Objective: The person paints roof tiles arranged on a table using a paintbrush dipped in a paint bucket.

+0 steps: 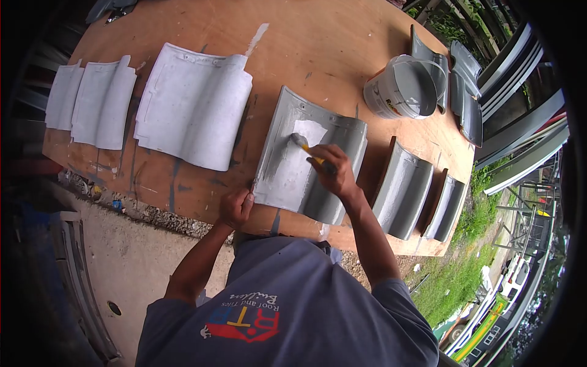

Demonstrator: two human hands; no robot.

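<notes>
Head view: the right hand (330, 168) is closed around the handle of a brush (301, 142), whose bristles meet the flat pan of the partly grey tile (335, 199). This tile lies near the table's (299, 49) near edge, in front of the person, between the white tiles (189, 110) and the grey tiles (400, 183). The left hand (235, 208) has its fingers curled at the tile's near left corner; whether it pinches the edge or only braces it, I cannot tell.

The raised roll is grey, while a bright white patch (310, 131) remains beside the bristles and the near part of the pan looks thin and streaky. Good work here would draw wet grey from the patch's rim inward, in long, overlapping strokes along the tile's length, with light pressure so the bristles leave few ridges. The groove beside the roll and the far lip probably want the brush tip, as grey could pool there. The left fingers do best kept clear of wet coating, steadying only the edge. The bucket (382, 95) of grey liquid stands beyond the tile, to the right, so a modest load would limit drips on the reach across.
</notes>
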